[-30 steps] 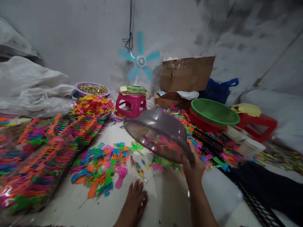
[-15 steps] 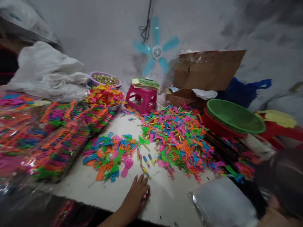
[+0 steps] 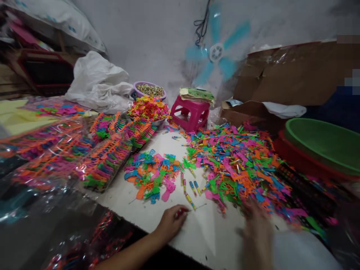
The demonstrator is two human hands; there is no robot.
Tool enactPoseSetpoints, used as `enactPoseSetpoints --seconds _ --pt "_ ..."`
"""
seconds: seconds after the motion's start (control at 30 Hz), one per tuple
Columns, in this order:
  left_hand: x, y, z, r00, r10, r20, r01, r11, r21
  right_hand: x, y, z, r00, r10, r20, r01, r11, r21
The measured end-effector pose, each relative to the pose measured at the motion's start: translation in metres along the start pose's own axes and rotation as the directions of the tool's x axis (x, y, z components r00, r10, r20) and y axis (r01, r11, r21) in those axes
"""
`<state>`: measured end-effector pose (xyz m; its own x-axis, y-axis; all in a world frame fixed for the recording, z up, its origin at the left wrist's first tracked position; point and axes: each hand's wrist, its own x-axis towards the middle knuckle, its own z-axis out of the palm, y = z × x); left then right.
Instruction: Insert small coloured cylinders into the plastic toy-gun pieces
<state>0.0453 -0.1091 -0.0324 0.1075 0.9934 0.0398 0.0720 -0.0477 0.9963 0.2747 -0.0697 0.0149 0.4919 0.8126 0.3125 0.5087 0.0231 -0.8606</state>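
We are sitting at a white board [image 3: 213, 236], and the step in hand looks like sorting: the big heap of coloured plastic pieces [image 3: 233, 165] is lying loose at centre right, with a smaller sorted pile [image 3: 152, 176] to its left. Our left hand [image 3: 171, 223] is resting near the front edge, fingers curled round something small and red; we cannot tell just what it is. Our right hand [image 3: 257, 225] is reaching toward the near edge of the big heap, blurred, so we cannot tell how far open it is or whether it has anything. A few little striped tubes [image 3: 191, 189] are lying between the two piles. By our judgement the next move is calling for a light pinch at the heap's edge, taking few pieces without scattering the rest

Around the board, clear bags of packed pieces [image 3: 104, 165] are lying to the left, a metal bowl of pieces [image 3: 149, 110] and a purple bowl [image 3: 149, 90] are standing far left, and a pink stool [image 3: 189, 112] is sitting at the far middle. A green basin [image 3: 323, 144] is nesting in a red one on the right, cardboard boxes [image 3: 295, 78] are standing behind, and a blue fan [image 3: 216, 52] is hanging on the grey wall
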Motion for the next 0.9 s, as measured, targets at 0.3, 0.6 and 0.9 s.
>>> enactPoseSetpoints --seconds 0.3,0.6,0.9 --pt "-0.017 0.018 -0.044 0.781 -0.612 0.125 0.507 0.504 -0.699 -0.032 -0.010 0.129 0.846 -0.204 0.492 0.461 0.742 -0.486" --pt "-0.004 0.004 -0.036 0.808 -0.495 0.319 0.482 0.246 -0.841 -0.032 -0.023 0.116 0.869 -0.117 0.481 0.341 0.845 -0.411" --pt "0.006 0.012 -0.041 0.883 -0.467 0.055 0.265 0.397 -0.879 -0.079 -0.077 0.108 0.543 -0.246 0.803 0.198 0.967 0.163"
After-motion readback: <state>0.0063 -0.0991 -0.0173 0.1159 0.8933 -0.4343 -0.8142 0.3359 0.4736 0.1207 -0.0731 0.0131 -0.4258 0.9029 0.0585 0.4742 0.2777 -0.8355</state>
